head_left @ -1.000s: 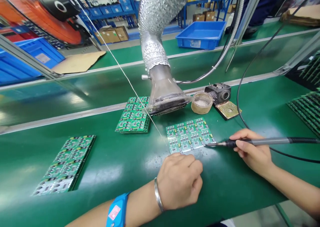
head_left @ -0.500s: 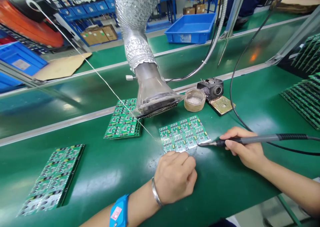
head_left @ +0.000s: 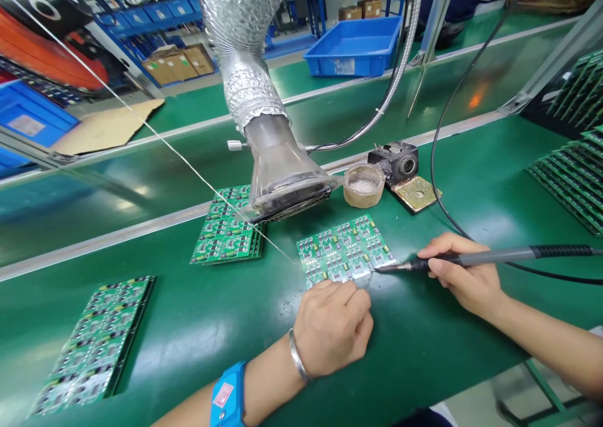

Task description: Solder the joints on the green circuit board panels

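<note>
My right hand (head_left: 466,275) holds a soldering iron (head_left: 494,255) like a pen, its tip at the near right edge of a green circuit board panel (head_left: 346,248). The panel lies flat on the bench and carries rows of small parts. My left hand (head_left: 332,326) is closed at the panel's near edge, its fingertips hidden beneath the knuckles. Thin solder wire (head_left: 188,164) slants down from the upper left towards this hand, and a fine strand shows beside the iron's tip. A metal bangle and a blue wrist strap (head_left: 228,394) circle my left arm.
A fume extraction hood (head_left: 287,169) hangs just behind the panel. Stacked boards lie at left (head_left: 94,345) and behind (head_left: 226,226); racked boards (head_left: 572,169) stand right. A round tub (head_left: 363,186) and iron stand (head_left: 400,163) sit at the back. The iron's cable (head_left: 438,163) loops down at right.
The whole view has shifted slightly. Both hands, the soldering iron and the panel keep nearly the same places relative to each other; the iron's tip stays at the panel's edge.
</note>
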The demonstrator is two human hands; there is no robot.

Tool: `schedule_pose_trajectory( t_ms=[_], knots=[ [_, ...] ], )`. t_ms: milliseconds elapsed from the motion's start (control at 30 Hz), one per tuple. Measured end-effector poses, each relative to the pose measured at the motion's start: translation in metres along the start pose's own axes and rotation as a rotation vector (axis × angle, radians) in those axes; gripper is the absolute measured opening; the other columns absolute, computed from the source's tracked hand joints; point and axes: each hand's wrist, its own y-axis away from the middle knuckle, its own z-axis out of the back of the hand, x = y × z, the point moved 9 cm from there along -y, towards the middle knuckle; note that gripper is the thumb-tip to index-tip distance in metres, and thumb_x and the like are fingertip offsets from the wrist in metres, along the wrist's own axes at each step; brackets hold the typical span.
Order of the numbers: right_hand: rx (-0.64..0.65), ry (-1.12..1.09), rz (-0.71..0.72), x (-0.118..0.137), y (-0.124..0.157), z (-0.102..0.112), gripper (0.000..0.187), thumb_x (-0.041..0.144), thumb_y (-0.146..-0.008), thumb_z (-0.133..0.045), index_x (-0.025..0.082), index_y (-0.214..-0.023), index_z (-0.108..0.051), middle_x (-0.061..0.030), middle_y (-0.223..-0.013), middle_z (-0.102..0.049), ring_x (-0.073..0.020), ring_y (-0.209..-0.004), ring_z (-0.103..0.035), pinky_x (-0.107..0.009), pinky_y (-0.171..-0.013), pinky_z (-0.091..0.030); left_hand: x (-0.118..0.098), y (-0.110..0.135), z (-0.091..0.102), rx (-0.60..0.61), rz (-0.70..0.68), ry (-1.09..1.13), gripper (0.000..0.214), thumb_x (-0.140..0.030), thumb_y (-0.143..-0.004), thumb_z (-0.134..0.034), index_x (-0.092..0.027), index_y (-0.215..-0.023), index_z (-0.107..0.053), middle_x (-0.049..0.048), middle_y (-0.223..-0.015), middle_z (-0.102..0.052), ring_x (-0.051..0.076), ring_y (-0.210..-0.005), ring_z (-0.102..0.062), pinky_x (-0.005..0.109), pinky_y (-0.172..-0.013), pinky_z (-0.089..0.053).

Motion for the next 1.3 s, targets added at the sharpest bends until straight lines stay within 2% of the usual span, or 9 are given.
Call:
schedule_pose_trajectory(
  t_ms=[367,533,700,867,1000,1167,1300],
  knots=[
    [0.013,0.030,-0.009,0.002,-0.001,-0.003,0.006,0.023,-0.076,-0.063,0.019,-0.076,-0.068,0.0005,-0.056,-0.057,-0.0080,-0.039,-0.044,-0.022,-0.036,-0.034,0.003,-0.002,-0.009,0.039,-0.005,-0.002,0.022,-0.014,-0.078,-0.052,-0.019,-0.058,-0.045,-0.0028,-0.055,-0.041,0.011,-0.051,-0.036,0.027,-0.052,-0.031],
    [-0.041,-0.109,0.000,0.003,0.000,0.003,0.010,0.026,-0.075,-0.064,0.017,-0.076,-0.067,0.0007,-0.052,-0.056,-0.0086,-0.038,-0.044,-0.022,-0.036,-0.033,0.002,-0.003,-0.004,0.028,0.000,0.007,0.023,-0.016,-0.081,-0.050,-0.019,-0.059,-0.047,-0.0027,-0.055,-0.042,0.011,-0.050,-0.037,0.027,-0.051,-0.032],
    [-0.095,-0.182,-0.085,-0.002,0.001,0.013,0.009,0.025,-0.072,-0.064,0.017,-0.074,-0.066,0.0009,-0.049,-0.056,-0.0073,-0.034,-0.042,-0.020,-0.033,-0.030,0.002,-0.002,0.001,0.054,0.046,0.065,0.022,-0.018,-0.083,-0.050,-0.019,-0.061,-0.050,-0.0028,-0.055,-0.043,0.011,-0.051,-0.039,0.026,-0.051,-0.033],
    [-0.050,-0.125,-0.123,0.001,-0.004,0.009,0.008,0.024,-0.071,-0.063,0.016,-0.071,-0.065,0.0015,-0.046,-0.055,-0.0075,-0.033,-0.042,-0.020,-0.032,-0.031,-0.006,-0.009,0.001,0.115,0.037,0.035,0.019,-0.021,-0.084,-0.050,-0.019,-0.066,-0.052,-0.0027,-0.058,-0.046,0.011,-0.052,-0.042,0.027,-0.053,-0.034],
    [0.030,-0.030,-0.021,0.009,-0.008,-0.002,0.007,0.022,-0.073,-0.061,0.017,-0.073,-0.066,0.0017,-0.050,-0.057,-0.0076,-0.034,-0.044,-0.020,-0.033,-0.033,-0.013,-0.012,0.000,0.105,0.006,0.004,0.020,-0.020,-0.083,-0.051,-0.019,-0.063,-0.048,-0.0028,-0.057,-0.045,0.011,-0.051,-0.041,0.028,-0.052,-0.032],
    [0.072,0.038,0.019,0.006,-0.007,-0.007,0.006,0.021,-0.076,-0.060,0.018,-0.077,-0.066,0.0016,-0.053,-0.058,-0.0078,-0.037,-0.046,-0.021,-0.034,-0.034,-0.009,-0.007,0.000,0.083,0.048,0.057,0.021,-0.019,-0.081,-0.052,-0.019,-0.061,-0.047,-0.0027,-0.055,-0.043,0.012,-0.049,-0.039,0.028,-0.051,-0.032],
    [0.047,-0.007,0.000,0.005,-0.006,-0.005,0.006,0.021,-0.075,-0.062,0.018,-0.076,-0.066,0.0013,-0.054,-0.058,-0.0073,-0.037,-0.045,-0.020,-0.035,-0.034,-0.005,-0.003,0.001,0.104,0.066,0.128,0.010,-0.018,-0.080,-0.050,-0.018,-0.071,-0.052,-0.0010,-0.058,-0.049,0.012,-0.053,-0.045,0.028,-0.054,-0.036]
  ],
)
